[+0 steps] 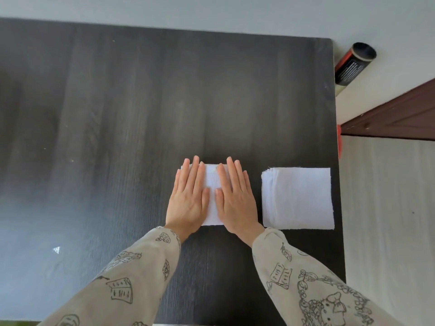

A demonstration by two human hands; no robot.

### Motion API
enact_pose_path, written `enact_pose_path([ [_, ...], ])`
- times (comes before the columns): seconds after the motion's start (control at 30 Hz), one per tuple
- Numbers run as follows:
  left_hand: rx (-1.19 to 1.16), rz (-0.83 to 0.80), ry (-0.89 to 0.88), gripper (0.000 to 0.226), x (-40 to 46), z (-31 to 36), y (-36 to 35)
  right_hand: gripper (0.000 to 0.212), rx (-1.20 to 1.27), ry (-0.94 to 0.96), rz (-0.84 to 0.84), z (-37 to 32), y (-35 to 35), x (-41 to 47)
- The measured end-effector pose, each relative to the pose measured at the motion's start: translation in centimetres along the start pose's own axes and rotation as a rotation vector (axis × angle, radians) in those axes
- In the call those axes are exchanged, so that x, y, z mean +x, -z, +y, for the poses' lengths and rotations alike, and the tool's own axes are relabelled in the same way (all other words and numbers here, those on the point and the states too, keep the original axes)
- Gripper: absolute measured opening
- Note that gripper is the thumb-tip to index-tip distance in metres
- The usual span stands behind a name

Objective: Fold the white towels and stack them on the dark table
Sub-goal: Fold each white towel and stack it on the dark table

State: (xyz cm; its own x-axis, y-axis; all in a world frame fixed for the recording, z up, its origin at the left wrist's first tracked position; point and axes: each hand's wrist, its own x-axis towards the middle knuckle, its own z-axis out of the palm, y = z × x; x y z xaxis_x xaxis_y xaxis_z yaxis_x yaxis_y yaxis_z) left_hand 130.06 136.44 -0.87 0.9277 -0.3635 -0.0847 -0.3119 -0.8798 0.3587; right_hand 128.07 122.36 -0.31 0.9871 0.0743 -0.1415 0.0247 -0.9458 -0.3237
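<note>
A folded white towel is pressed flat onto the dark table by both hands. The left hand is laid palm down over the towel's left part, its fingers straight and close together; the right hand is laid the same way over the right part. Nothing is gripped by either hand (the fingers are stretched out, not curled), and only a narrow strip of the cloth is seen between the two thumbs. Both forearms are covered by beige sleeves printed with dark line drawings.

Just to the right of the pressed towel, apart from it, a stack of folded white towels is set near the table's right edge, its layered edges turned to the left. Beyond the table's far right corner, a black and red tube is seen on the pale floor, and a brown wooden panel is seen at the right.
</note>
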Motion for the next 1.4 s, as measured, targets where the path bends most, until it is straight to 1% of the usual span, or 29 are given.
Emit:
enact_pose_path([
  [0.13,0.07,-0.014,0.018,0.055,0.1,0.2,0.6,0.055,-0.001,-0.008,-0.057,-0.2,1.0,0.2],
  [0.23,0.052,-0.02,0.036,0.059,-0.2,0.8,2.1,0.059,0.135,0.033,-0.099,-0.2,2.7,0.0],
  [0.27,0.034,-0.009,0.04,0.059,-0.3,1.2,2.8,0.059,0.208,0.048,-0.098,-0.2,3.7,-0.2],
  [0.33,0.015,0.063,0.049,0.057,-0.2,2.7,4.0,0.056,0.275,0.057,-0.022,0.4,6.2,-1.0],
  [0.43,0.037,0.204,-0.002,0.049,0.3,7.0,4.5,0.047,0.157,-0.003,0.193,3.4,9.1,-2.8],
  [0.5,0.033,0.217,-0.117,0.045,0.4,10.9,3.7,0.047,-0.002,-0.04,0.272,6.6,10.1,-4.0],
  [0.53,0.022,0.2,-0.184,0.044,0.5,12.8,3.0,0.046,-0.084,-0.053,0.272,8.1,10.3,-4.5],
  [0.6,0.01,0.149,-0.28,0.044,0.8,16.1,1.3,0.046,-0.223,-0.087,0.204,11.0,9.9,-5.1],
  [0.63,0.01,0.119,-0.291,0.047,1.1,17.1,0.5,0.048,-0.274,-0.1,0.157,12.0,9.6,-5.1],
  [0.7,0.016,0.06,-0.251,0.048,1.8,17.7,-1.2,0.053,-0.311,-0.109,0.073,13.4,8.7,-5.0],
  [0.8,0.023,-0.002,-0.172,0.051,2.3,16.8,-3.2,0.057,-0.234,-0.124,0.034,14.6,7.1,-5.1],
  [0.9,-0.007,-0.002,-0.19,0.054,2.2,16.3,-4.3,0.056,-0.166,-0.116,0.062,15.2,5.9,-5.2],
  [1.0,-0.102,0.012,-0.173,0.055,2.5,16.1,-5.1,0.054,-0.138,-0.11,0.073,15.7,5.1,-4.7],
  [1.1,-0.174,-0.008,-0.149,0.056,2.6,15.8,-5.7,0.052,-0.126,-0.116,0.063,15.9,4.5,-4.7],
  [1.13,-0.172,-0.014,-0.144,0.056,2.6,15.8,-5.8,0.052,-0.127,-0.118,0.065,15.9,4.4,-4.7],
  [1.23,-0.142,-0.036,-0.13,0.055,2.6,16.0,-5.7,0.053,-0.114,-0.129,0.0,15.9,4.6,-4.6],
  [1.3,-0.127,-0.061,-0.119,0.055,2.7,16.0,-5.2,0.058,-0.081,-0.115,-0.028,15.8,5.2,-4.4],
  [1.33,-0.154,-0.074,-0.117,0.055,2.7,15.9,-4.7,0.06,-0.022,-0.106,-0.012,15.7,5.5,-4.4],
  [1.37,-0.194,-0.078,-0.12,0.054,2.6,15.9,-4.2,0.057,0.094,-0.122,-0.005,15.5,6.0,-4.4],
  [1.4,-0.235,-0.059,-0.124,0.054,2.5,16.0,-3.7,0.051,0.27,-0.162,-0.002,15.2,6.8,-4.5],
])
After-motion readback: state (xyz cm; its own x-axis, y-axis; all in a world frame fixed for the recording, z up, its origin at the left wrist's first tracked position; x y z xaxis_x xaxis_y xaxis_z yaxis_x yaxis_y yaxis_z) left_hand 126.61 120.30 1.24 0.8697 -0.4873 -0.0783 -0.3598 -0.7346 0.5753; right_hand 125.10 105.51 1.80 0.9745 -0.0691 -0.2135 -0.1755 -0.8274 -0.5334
